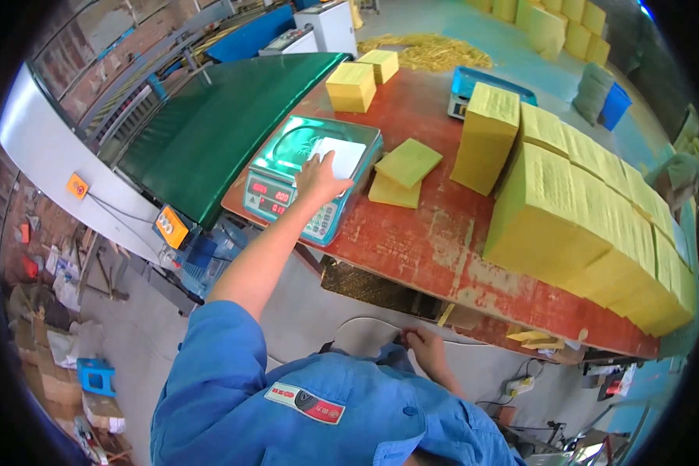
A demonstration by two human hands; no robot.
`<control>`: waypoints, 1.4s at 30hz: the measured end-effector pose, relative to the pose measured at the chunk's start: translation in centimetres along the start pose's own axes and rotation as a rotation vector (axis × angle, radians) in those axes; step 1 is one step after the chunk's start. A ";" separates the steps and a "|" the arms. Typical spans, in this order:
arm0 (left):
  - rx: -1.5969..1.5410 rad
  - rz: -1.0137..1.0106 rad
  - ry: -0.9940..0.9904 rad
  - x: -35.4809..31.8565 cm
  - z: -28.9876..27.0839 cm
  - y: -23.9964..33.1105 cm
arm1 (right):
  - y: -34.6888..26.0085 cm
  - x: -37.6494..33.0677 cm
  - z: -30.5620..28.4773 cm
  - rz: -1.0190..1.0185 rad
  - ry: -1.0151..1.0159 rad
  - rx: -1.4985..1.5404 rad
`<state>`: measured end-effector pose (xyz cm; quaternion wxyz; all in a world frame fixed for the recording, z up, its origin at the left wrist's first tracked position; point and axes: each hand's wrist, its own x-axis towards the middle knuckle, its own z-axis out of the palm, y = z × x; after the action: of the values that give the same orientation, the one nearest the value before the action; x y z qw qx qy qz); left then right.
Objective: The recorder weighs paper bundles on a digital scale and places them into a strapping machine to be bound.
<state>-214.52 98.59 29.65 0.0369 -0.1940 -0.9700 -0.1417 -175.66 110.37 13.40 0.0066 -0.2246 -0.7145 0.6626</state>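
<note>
A teal digital scale (335, 225) with lit red digits stands at the left end of the red table. On its shiny plate lies a flat white stack of paper (351, 158). My left hand (322, 180) reaches over the scale and grips the near left part of this stack, fingers on its left side and thumb by its near edge. Two thin yellow paper stacks (408, 161) lie overlapped just right of the scale. Close to my body, below the table edge, my right hand (427, 351) has its fingers curled; what they hold, if anything, is hidden.
Tall yellow paper stacks (555, 210) fill the right of the worn red table (412, 252). Two smaller yellow blocks (351, 87) sit at its far left corner. Behind them is a blue-topped scale (458, 105). A green conveyor belt (210, 128) adjoins on the left.
</note>
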 end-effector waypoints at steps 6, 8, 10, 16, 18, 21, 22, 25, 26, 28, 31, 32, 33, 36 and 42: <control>-0.423 -0.069 -0.130 1.1 -1.6 -1.8 | -7.8 7.0 -1.3 -0.096 -0.279 0.087; -0.478 -0.102 -0.127 1.3 -2.1 -1.8 | -10.8 8.5 -1.2 -0.035 -0.389 0.169; -0.530 -0.093 -0.071 1.8 -2.4 -2.4 | -12.6 10.6 -0.6 -0.073 -0.400 0.201; -0.484 -0.018 0.103 1.9 -2.7 -3.9 | -21.7 19.5 3.5 -0.282 -0.254 0.191; -0.555 -0.010 0.103 1.8 -2.2 -4.3 | -24.1 22.4 5.8 -0.229 -0.207 0.379; -0.683 0.039 0.091 1.3 -2.1 -4.2 | -26.2 26.3 8.1 -0.141 -0.161 0.508; -0.747 0.070 0.087 1.2 -2.1 -4.2 | -26.5 26.9 8.7 -0.141 -0.143 0.512; -0.959 0.072 -0.010 1.1 -1.9 -5.3 | -27.2 27.7 10.1 -0.172 -0.152 0.505; -1.087 0.041 -0.089 1.3 -1.9 -5.7 | -27.3 27.8 10.4 -0.178 -0.122 0.456; -1.198 -0.003 -0.204 1.8 -1.7 -6.5 | -27.4 27.8 10.7 -0.182 -0.084 0.406; -1.253 -0.023 -0.312 2.5 -1.3 -7.5 | -27.5 27.8 11.0 -0.205 -0.022 0.294; -1.203 0.005 -0.305 2.7 -1.5 -7.5 | -27.3 27.9 11.2 -0.207 -0.023 0.318; -1.205 0.008 -0.312 2.8 -1.8 -7.4 | -27.2 28.0 11.3 -0.209 -0.024 0.341; -1.256 -0.036 -0.309 3.3 -3.0 -6.7 | -27.2 27.7 11.9 -0.245 -0.072 0.400; -1.253 0.007 -0.360 4.1 -2.8 -6.9 | -26.6 27.6 12.0 -0.259 -0.086 0.360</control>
<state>-220.90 93.20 31.03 -0.2456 -0.2027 -0.6939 -0.6458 -212.48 107.60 29.26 0.1014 -0.0977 -0.6072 0.7820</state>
